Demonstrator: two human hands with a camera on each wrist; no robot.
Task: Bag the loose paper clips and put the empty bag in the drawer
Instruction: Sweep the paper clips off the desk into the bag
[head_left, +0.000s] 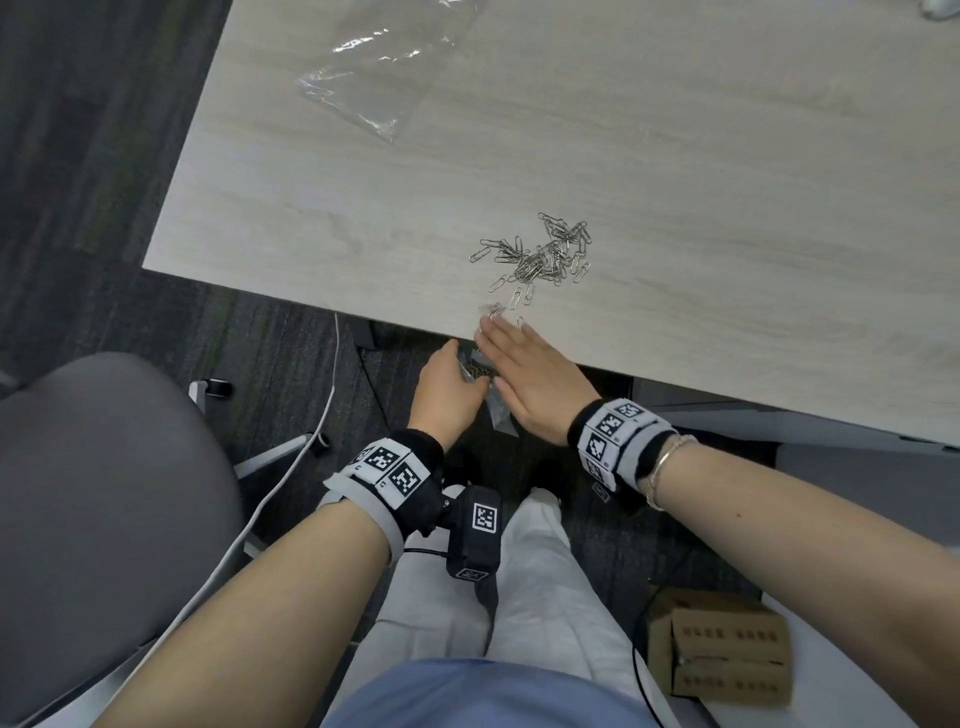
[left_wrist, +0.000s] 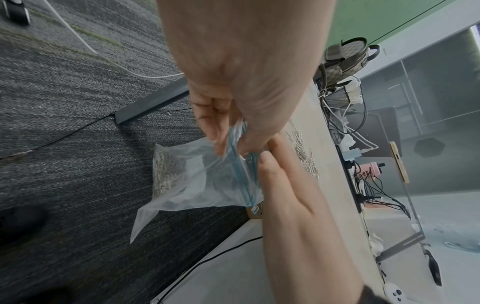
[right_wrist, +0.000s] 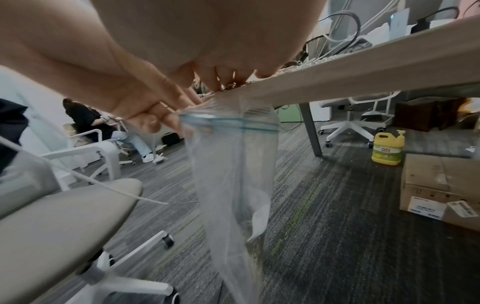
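- The zip bag (left_wrist: 197, 181) is clear, soft plastic with a blue seal strip along its mouth; it hangs below the near edge of the table (head_left: 675, 182), mouth up against that edge.
- A clump of silvery paper clips sits low inside the bag, bunched to one side, and the film around them is wrinkled and slack.
- The left hand (head_left: 447, 387) pinches the bag's rim between thumb and curled fingers, just under the table edge.
- The right hand (head_left: 524, 374) lies flat with straight fingers, its fingertips on the table edge right above the bag's mouth; it seems to touch a few clips there, though the head view is too small to be sure.
- The loose paper clips (head_left: 540, 254) lie in a tangled pile on the tabletop, near the edge and just beyond the right hand, with a few strays trailing toward the fingers.
- A second clear bag (head_left: 374, 67), flat and crinkled, lies on the far left part of the table, well apart from the pile.
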